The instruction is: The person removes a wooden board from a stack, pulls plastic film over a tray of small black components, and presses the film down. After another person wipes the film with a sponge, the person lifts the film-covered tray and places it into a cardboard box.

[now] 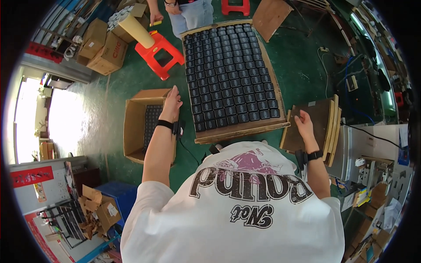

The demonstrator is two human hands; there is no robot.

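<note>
A wooden-edged board (239, 133) in front of me bears rows of small black square boxes (232, 83), each with a pale printed mark. On its left, my left hand (172, 106) hangs at the right edge of an open cardboard box (133, 118). Its fingers are stretched out with nothing visible in them; whether they touch the cardboard I cannot tell. More black pieces (152, 120) lie in rows inside that box. My right hand (305, 126) is open and holds nothing, its fingers loosely bent above a stack of brown boards (322, 116).
Beyond the left box stands a red plastic stool (160, 55) with a pale yellow roll (137, 31) on it. Another person (193, 17) stands at the far edge of the board, one hand near a small yellow item. Cardboard boxes (105, 50) are piled at the far left.
</note>
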